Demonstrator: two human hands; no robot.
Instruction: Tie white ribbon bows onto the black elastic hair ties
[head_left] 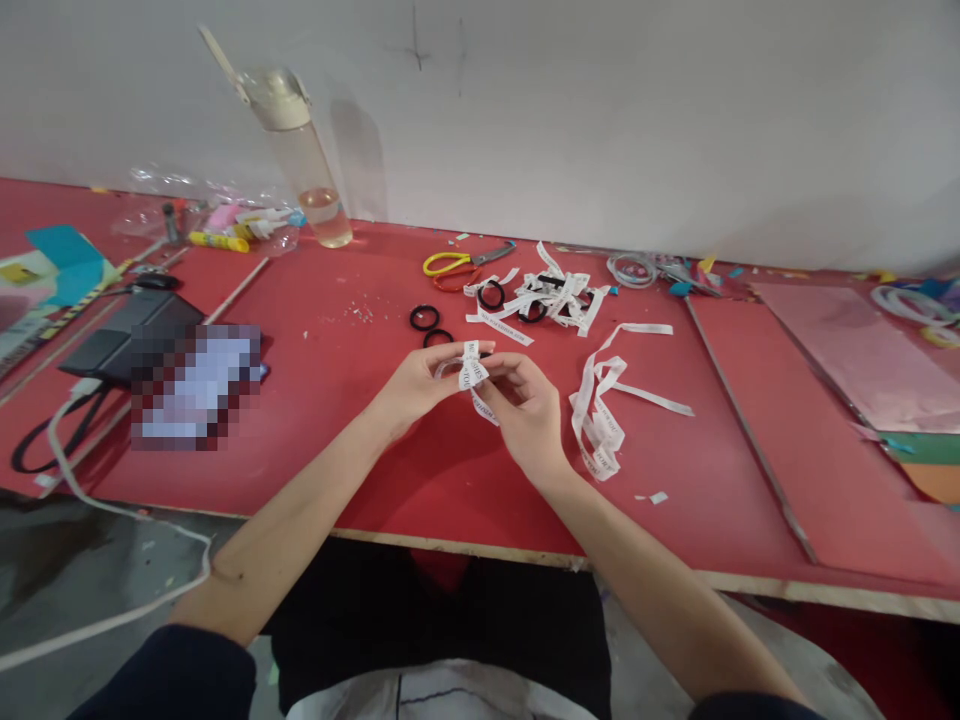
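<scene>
Both hands meet above the red table, around a white printed ribbon (472, 374) that is folded or looped, with a loose end hanging below. My left hand (416, 383) pinches it from the left, and my right hand (527, 400) grips it from the right with curled fingers. A dark bit shows beside the ribbon, perhaps a black band, mostly hidden by the fingers. Just beyond the hands lie black elastic hair ties (424, 318). Farther back is a pile of white ribbon pieces (562, 298) tied on black bands. Right of my right hand, more loose ribbon (600, 415) lies crumpled.
Yellow-handled scissors (450, 264) lie behind the hair ties. A water bottle (319, 185) stands near the wall. At left are a blurred phone (202, 385), a black box (135, 335) and a white cable (97, 500). Flat boards and pink sheets (862, 350) lie at right.
</scene>
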